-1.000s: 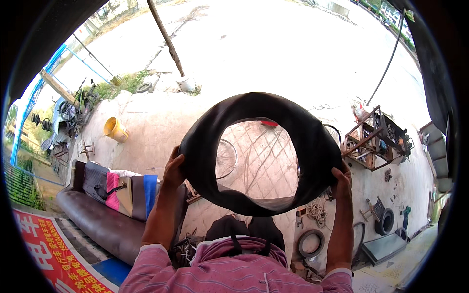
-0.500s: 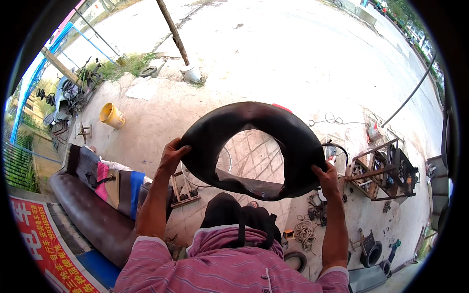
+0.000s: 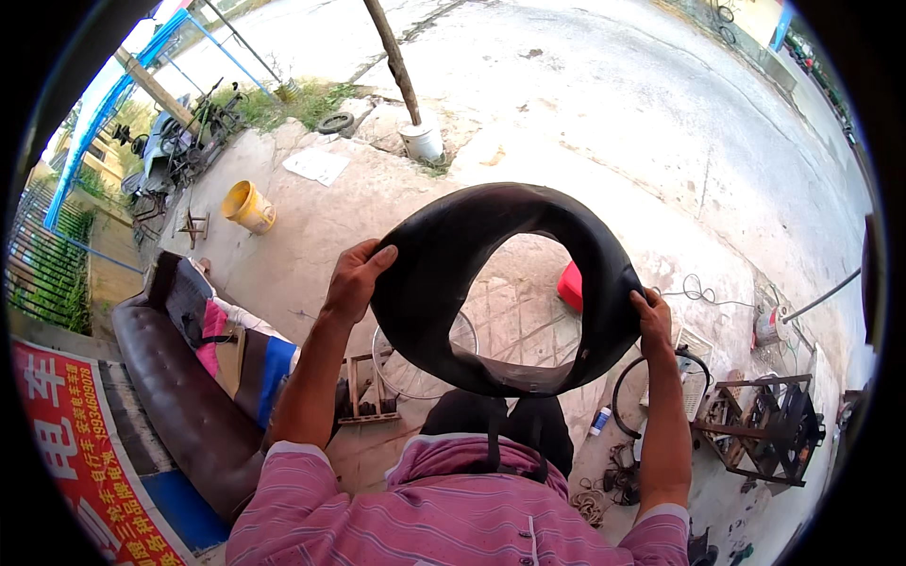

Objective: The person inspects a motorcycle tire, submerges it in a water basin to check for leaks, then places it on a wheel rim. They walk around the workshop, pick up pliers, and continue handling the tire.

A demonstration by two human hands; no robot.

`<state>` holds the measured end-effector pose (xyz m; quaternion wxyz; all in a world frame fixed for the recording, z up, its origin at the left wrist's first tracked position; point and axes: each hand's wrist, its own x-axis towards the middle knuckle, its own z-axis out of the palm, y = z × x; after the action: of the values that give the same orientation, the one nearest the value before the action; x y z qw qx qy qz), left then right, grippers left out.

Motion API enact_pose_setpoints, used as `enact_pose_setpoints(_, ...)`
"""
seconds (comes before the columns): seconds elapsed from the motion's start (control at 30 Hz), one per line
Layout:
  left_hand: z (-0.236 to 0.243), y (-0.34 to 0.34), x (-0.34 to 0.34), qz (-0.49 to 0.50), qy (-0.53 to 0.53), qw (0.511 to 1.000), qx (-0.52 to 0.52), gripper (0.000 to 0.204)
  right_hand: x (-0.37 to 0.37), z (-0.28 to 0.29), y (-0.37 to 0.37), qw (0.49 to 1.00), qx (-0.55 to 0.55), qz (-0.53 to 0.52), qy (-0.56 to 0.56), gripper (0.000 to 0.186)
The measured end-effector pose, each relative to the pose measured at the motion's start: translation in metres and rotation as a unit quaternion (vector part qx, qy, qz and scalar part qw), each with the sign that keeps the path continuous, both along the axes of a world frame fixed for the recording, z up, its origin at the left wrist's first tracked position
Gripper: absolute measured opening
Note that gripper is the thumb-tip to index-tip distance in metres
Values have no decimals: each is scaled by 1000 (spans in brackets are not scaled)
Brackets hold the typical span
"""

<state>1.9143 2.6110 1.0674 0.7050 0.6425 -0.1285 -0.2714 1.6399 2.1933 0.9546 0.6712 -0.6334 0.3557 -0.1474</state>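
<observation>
A wide black rubber inner tube is held up in front of my body, tilted so that the ground shows through its opening. My left hand grips its left edge, with the thumb on the near face and the fingers wrapped behind. At the right edge, slightly lower, my right hand pinches the rubber. A red object on the ground partly shows through the opening, its other part hidden by the tube. Behind and below the tube lies a spoked wheel rim.
A brown padded sofa stands at the left, beside a small wooden frame. Farther off are a yellow bucket and a white bucket holding a pole. A metal rack of parts and a black hoop are at the right.
The view has shifted, so surroundings sit differently. The tube has moved slightly right in view and tilted, and the red object now shows through its opening. Both hands keep their grip.
</observation>
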Motion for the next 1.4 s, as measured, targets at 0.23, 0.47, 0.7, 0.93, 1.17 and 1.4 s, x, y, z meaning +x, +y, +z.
enact_pose_setpoints(0.23, 12, -60, 99, 35, -12, 999, 23, 28, 156, -59, -71, 1000, 11, 10, 25, 38)
enact_pose_setpoints(0.47, -11, -142, 178, 65, 15, 998, -11, 24, 267, -121, -152, 996, -44, 56, 52, 51)
enact_pose_setpoints(0.7, -16, -207, 252, 89, 35, 995, -38, 19, 350, -140, -163, 985, -83, 151, 16, 50)
enact_pose_setpoints(0.93, -27, -273, 347, 19, 9, 997, 72, 21, 455, -70, -80, 882, 52, 459, -95, 84)
enact_pose_setpoints(1.17, -34, -339, 447, -152, -199, 917, 310, 27, 597, -75, -24, 831, 126, 533, -94, 65)
enact_pose_setpoints(1.4, -19, -355, 546, -21, -363, 913, 187, 52, 690, -71, -64, 956, 178, 173, -157, 45)
